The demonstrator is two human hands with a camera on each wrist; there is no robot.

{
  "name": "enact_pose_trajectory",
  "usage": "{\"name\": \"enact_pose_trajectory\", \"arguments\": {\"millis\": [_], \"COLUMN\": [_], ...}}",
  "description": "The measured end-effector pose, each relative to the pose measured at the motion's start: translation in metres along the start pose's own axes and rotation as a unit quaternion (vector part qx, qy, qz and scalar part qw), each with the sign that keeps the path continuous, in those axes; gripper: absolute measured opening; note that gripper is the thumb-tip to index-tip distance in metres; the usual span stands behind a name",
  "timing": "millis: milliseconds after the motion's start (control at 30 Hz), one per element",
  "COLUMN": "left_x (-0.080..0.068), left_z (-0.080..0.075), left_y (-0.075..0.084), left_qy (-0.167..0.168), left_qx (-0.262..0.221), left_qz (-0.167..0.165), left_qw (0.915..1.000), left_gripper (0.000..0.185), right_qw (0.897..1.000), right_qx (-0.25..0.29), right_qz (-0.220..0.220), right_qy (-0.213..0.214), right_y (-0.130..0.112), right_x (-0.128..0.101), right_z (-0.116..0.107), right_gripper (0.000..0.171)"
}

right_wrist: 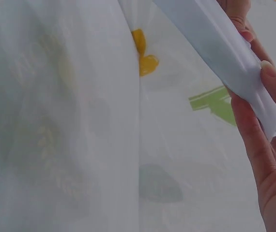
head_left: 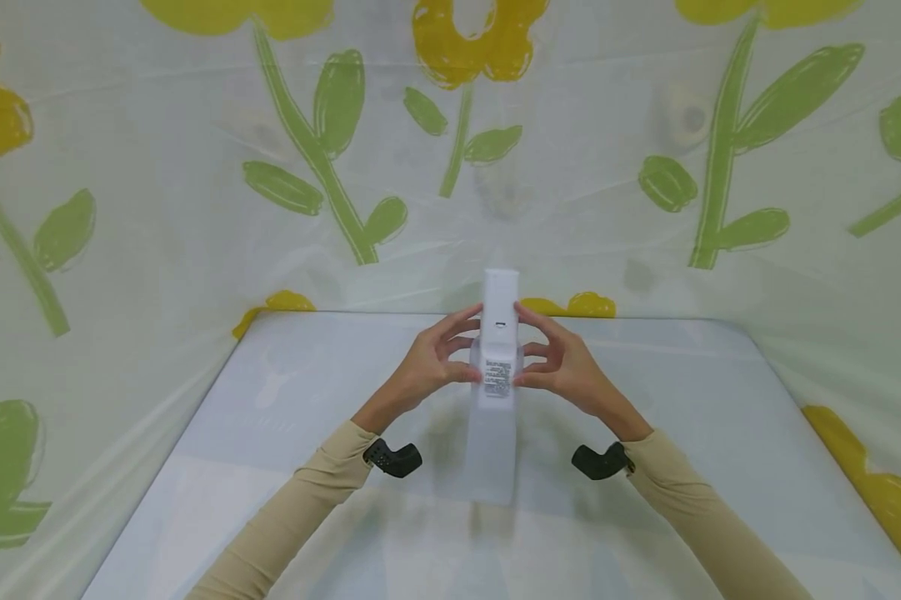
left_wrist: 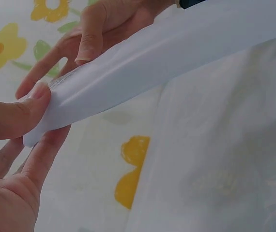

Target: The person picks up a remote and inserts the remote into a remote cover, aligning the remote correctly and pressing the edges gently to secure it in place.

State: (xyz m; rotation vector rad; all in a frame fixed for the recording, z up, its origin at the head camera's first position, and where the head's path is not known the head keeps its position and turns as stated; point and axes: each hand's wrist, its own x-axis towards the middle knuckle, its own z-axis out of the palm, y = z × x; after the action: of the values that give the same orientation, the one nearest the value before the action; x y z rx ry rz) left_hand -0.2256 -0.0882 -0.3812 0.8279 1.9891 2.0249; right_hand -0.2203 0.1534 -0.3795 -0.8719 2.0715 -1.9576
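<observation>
**Two hands, one white remote, held above the table**

Both hands hold a slim white remote [head_left: 499, 333] upright in the air, over the far-centre part of the table [head_left: 285, 392]. Its back faces the head cam: a printed label sits low on it, w/ a small dark mark above. Left hand [head_left: 431, 362] pinches the left edge, thumb and fingertips curled onto it; right hand [head_left: 563, 367] does the same on the right edge. Wrist cams show thumbs pressed on the smooth white body.

Nothing stands between hands and remote. A black wrist-cam mount [head_left: 394, 457] sits under the left wrist, another [head_left: 598, 462] under the right. Beige sleeves [head_left: 292, 500] cover both forearms.

Table is pale, covered by thin translucent sheet. Same sheeting [head_left: 195, 167] hangs behind and at both sides, printed w/ yellow flowers, green stems and leaves.
</observation>
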Motion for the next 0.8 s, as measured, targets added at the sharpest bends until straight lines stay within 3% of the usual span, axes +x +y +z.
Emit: {"name": "enact_pose_trajectory", "arguments": {"millis": [600,800], "left_x": [-0.0024,-0.0039], "left_z": [0.0006,0.0016], "left_y": [0.0006,0.0010], "left_qy": [0.011,0.015], "left_qx": [0.003,-0.001], "left_qz": [0.015,0.003], "left_qw": [0.9998,0.9999], "left_gripper": [0.080,0.078], "right_qw": [1.000,1.000], "right_qx": [-0.002,-0.004], "right_qz": [-0.016,-0.010], "right_qy": [0.010,0.016], "right_y": [-0.0023,-0.0025], "right_x": [-0.0042,-0.0058], "right_z": [0.0008,0.0021], "right_gripper": [0.085,0.083]}}
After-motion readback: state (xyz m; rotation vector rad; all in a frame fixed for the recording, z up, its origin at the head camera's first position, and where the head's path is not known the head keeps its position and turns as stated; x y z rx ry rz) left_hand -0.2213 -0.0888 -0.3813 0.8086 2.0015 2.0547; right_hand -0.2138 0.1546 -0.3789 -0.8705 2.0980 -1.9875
